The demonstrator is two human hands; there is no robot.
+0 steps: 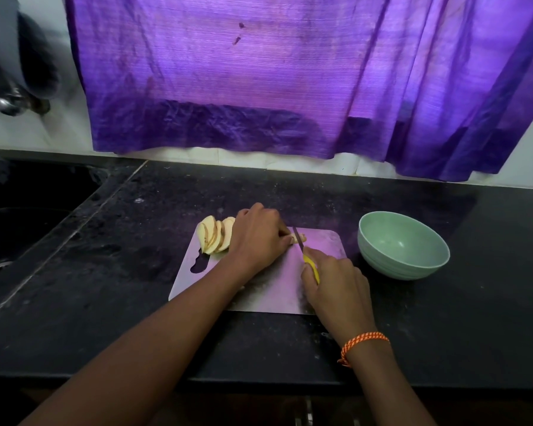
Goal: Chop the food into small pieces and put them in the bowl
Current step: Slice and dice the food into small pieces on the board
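Two hands work over a metal cutting board (pixel 259 290) that lies near the front edge of the dark worktop (pixel 136 333). The left hand (pixel 259 238) is curled down over a pale piece of food (pixel 300 238), fingertips pinning it to the board; only its right end shows past the fingers. The right hand (pixel 336 287) is wrapped around the yellow handle of a small knife (pixel 308 259), whose blade points away toward the back edge and meets the exposed end of the food just beside the left fingertips.

The piece appears to lie with its long axis across the board, left to right, so the blade crosses it roughly at right angles. The next cut likely depends on the left fingers drawing back leftward to expose more.

A fan of cut slices (pixel 216 236) rests at the board's far left corner, partly over its edge. The green bowl (pixel 403 244) stands just beside the board's right side, nearer the knife hand, and looks to hold nothing yet
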